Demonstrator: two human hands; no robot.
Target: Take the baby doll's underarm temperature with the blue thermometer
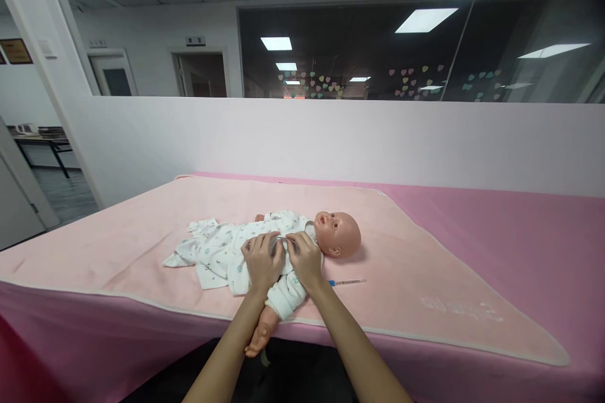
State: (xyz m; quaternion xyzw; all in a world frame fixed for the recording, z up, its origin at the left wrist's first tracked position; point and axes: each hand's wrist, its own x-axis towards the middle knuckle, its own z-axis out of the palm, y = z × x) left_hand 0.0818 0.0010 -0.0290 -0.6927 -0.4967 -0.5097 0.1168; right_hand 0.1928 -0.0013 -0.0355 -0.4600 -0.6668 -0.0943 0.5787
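Note:
A baby doll (338, 234) lies on its back, head to the right, in a white patterned baby outfit (220, 255). Both of my hands are at the front of its chest, close together. The fingers of my left hand (265, 259) are bent and closed at the outfit's cloth. Just right of it, my right hand (306, 258) pinches the cloth below the doll's neck. My fingers hide the exact spot they grip. One doll arm reaches toward me between my forearms, its hand (261, 332) over the table's front edge. A thermometer-like stick with a blue end (347, 282) lies beside my right wrist.
A pale pink pad (401, 264) with a white border covers much of the table, over a darker pink cloth (529, 245). Behind stands a low white wall (354, 141) with a window above it. A side table (45, 138) shows through the doorway at left.

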